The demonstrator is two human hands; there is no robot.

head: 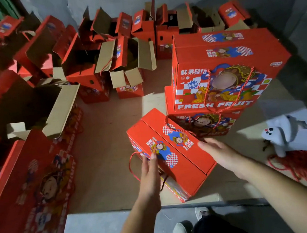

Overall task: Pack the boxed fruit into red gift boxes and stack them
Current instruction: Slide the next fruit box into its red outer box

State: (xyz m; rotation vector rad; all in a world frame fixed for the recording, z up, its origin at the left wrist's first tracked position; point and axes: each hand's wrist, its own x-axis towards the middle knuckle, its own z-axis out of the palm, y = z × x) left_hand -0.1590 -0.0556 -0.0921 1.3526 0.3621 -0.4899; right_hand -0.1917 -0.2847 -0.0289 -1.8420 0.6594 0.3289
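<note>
gift box (pixel 181 163): printed cardboard, smooth | handle (pixel 133 163): twisted cord | floor board (pixel 102 134): matt

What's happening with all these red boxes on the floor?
A person is packing fruit gift boxes. Both hands are on a closed box lying in front of them: the left hand at its near side by the rope handle, the right hand flat on its top. Finished boxes sit in a stack just behind it, and many open boxes wait to the left and rear.
</note>
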